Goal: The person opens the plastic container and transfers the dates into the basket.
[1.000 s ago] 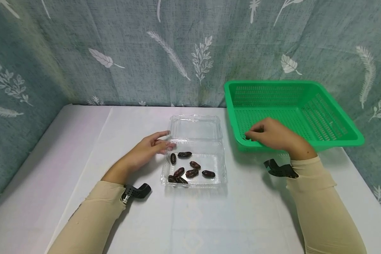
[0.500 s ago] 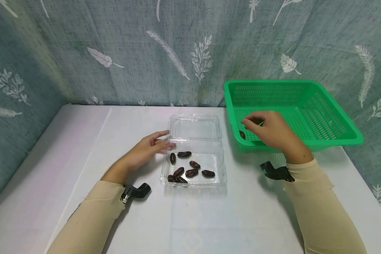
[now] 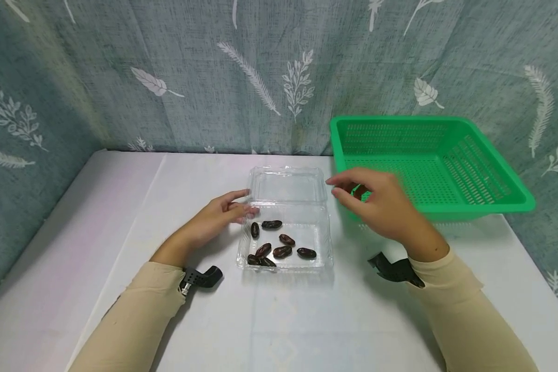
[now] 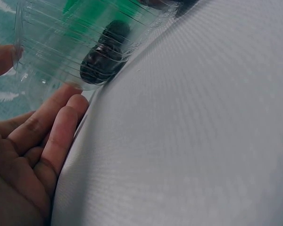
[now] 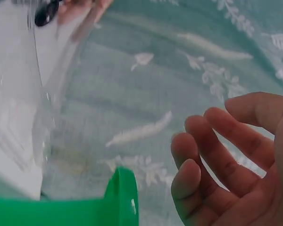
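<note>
The left hand (image 3: 216, 217) rests with relaxed, straight fingers against the left wall of the clear clamshell box (image 3: 283, 261); only the left wrist view shows the fingertips (image 4: 73, 101) touching the ribbed plastic. Six dark dates (image 3: 279, 243) lie flat in its tray, long axes pointing various ways, lid hinged open toward the curtain. The right hand (image 3: 376, 204) hovers released and empty between the box and the green basket (image 3: 493, 204), whose near left corner it hides.

Clear glossy plastic box (image 3: 285, 227); perforated green plastic basket (image 3: 469, 206); matt tablecloth (image 3: 307, 320).
</note>
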A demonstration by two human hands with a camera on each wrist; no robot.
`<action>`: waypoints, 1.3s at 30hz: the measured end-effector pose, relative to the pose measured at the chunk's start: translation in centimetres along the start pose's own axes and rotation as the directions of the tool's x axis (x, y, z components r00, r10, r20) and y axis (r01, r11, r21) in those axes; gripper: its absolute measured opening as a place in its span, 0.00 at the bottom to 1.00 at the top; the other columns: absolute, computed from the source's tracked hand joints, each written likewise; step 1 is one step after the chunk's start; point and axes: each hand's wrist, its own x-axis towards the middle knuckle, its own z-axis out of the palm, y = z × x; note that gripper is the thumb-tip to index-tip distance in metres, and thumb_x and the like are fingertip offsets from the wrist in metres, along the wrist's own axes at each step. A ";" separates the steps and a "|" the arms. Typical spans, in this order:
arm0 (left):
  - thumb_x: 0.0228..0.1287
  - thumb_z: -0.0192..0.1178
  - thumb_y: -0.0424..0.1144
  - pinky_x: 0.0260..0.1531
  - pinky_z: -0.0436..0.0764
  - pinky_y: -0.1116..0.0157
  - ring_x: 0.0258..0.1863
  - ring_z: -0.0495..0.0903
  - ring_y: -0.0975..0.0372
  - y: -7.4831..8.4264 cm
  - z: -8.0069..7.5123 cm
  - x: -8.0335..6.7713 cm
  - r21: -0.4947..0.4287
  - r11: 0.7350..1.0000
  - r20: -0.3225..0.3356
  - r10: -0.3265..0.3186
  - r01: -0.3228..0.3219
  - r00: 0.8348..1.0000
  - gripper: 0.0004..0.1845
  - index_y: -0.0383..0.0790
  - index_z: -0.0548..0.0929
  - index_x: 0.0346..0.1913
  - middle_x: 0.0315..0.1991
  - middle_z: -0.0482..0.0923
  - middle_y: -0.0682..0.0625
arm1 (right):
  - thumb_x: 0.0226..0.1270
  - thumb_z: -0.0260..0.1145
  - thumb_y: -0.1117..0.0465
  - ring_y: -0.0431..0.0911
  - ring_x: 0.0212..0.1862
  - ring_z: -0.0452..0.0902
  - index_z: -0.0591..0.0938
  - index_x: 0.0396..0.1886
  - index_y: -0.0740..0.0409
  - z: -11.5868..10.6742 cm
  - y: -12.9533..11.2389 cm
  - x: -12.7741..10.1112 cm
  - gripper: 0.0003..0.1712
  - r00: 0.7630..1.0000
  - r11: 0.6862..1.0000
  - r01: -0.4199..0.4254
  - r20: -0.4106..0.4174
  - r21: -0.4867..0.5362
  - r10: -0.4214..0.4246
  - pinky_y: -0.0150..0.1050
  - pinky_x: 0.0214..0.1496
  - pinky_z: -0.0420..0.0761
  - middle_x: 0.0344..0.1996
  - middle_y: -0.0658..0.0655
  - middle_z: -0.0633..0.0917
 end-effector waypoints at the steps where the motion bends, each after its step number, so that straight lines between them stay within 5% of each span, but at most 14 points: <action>1: 0.79 0.50 0.45 0.69 0.67 0.48 0.62 0.79 0.48 0.0 0.0 0.0 0.001 1.000 0.002 -0.003 0.003 1.000 0.32 0.39 0.55 0.78 0.63 0.78 0.38 | 0.67 0.68 0.67 0.37 0.35 0.78 0.88 0.45 0.56 0.3 -0.1 -0.1 0.09 1.000 1.000 0.006 0.016 0.008 -0.006 0.30 0.35 0.79 0.37 0.50 0.88; 9: 0.79 0.50 0.46 0.73 0.61 0.46 0.59 0.81 0.47 0.1 0.1 -0.1 0.010 1.000 -0.012 -0.003 0.003 1.000 0.32 0.40 0.56 0.78 0.62 0.79 0.38 | 0.64 0.70 0.67 0.37 0.36 0.79 0.89 0.43 0.55 3.0 -0.7 -0.3 0.09 0.990 0.997 0.045 0.129 0.068 -0.054 0.34 0.35 0.80 0.35 0.48 0.88; 18: 0.79 0.50 0.45 0.71 0.65 0.48 0.61 0.80 0.47 0.3 0.0 0.0 0.001 1.000 -0.012 -0.001 0.001 1.000 0.32 0.39 0.56 0.78 0.62 0.79 0.38 | 0.63 0.71 0.68 0.40 0.37 0.81 0.88 0.44 0.58 5.7 -0.7 -0.5 0.10 0.967 0.991 0.115 0.220 0.065 -0.127 0.39 0.36 0.82 0.36 0.50 0.89; 23: 0.79 0.50 0.44 0.65 0.73 0.53 0.62 0.79 0.49 0.4 0.0 0.0 0.000 1.000 -0.005 -0.002 0.002 1.000 0.32 0.38 0.56 0.78 0.62 0.79 0.38 | 0.64 0.71 0.67 0.41 0.39 0.81 0.88 0.45 0.58 6.8 -0.7 -0.7 0.10 0.958 0.995 0.093 0.268 0.038 -0.100 0.38 0.40 0.84 0.39 0.51 0.89; 28: 0.78 0.51 0.45 0.68 0.69 0.51 0.61 0.79 0.49 0.4 -0.1 -0.1 0.001 1.000 -0.013 -0.015 0.015 1.000 0.32 0.39 0.56 0.78 0.62 0.79 0.39 | 0.66 0.71 0.63 0.43 0.46 0.83 0.88 0.48 0.55 7.9 -1.0 -0.7 0.12 0.943 0.996 0.073 0.328 -0.053 -0.052 0.40 0.48 0.83 0.43 0.50 0.89; 39: 0.79 0.50 0.45 0.66 0.72 0.52 0.63 0.78 0.50 0.3 -0.2 0.1 -0.002 1.000 0.003 -0.001 0.001 1.000 0.32 0.39 0.55 0.78 0.62 0.79 0.39 | 0.62 0.73 0.64 0.46 0.49 0.83 0.89 0.46 0.55 9.1 -0.7 -0.9 0.12 0.912 0.986 0.140 0.399 -0.089 -0.094 0.42 0.54 0.81 0.42 0.51 0.89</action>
